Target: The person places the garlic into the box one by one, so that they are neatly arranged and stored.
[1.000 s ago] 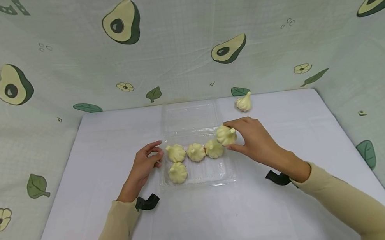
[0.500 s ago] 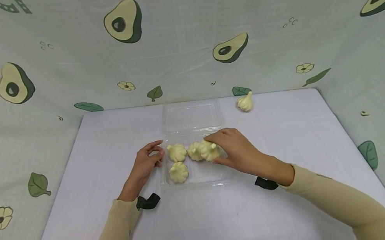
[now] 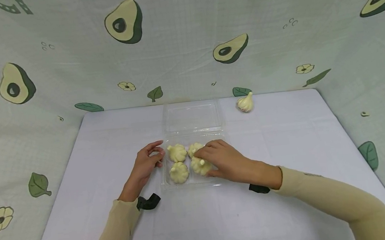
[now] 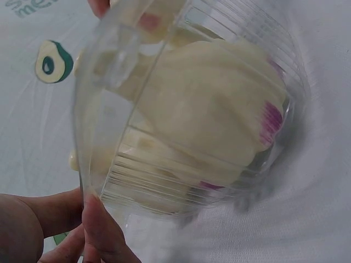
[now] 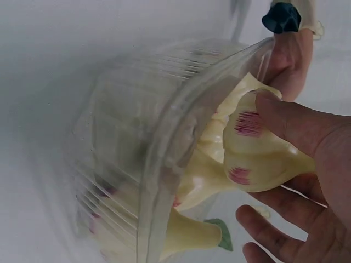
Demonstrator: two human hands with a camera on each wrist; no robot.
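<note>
My right hand holds a pale garlic bulb between thumb and fingers, over the front middle of a clear plastic container. Purple streaks mark that garlic bulb in the right wrist view. Two bulbs stand in the container's left part, one at the back and one in front. Behind the held one sits another garlic bulb; the back right spot is covered by my right hand. At the left side, my left hand pinches the container's rim with thumb and fingers.
The container's clear lid lies folded back behind it. One loose garlic bulb lies on the white table near its back edge, right of the lid. An avocado-print cloth hangs behind.
My right hand has carried its garlic bulb left and toward me, from above the container's back right corner to its front middle. My left hand has stayed at the rim.
</note>
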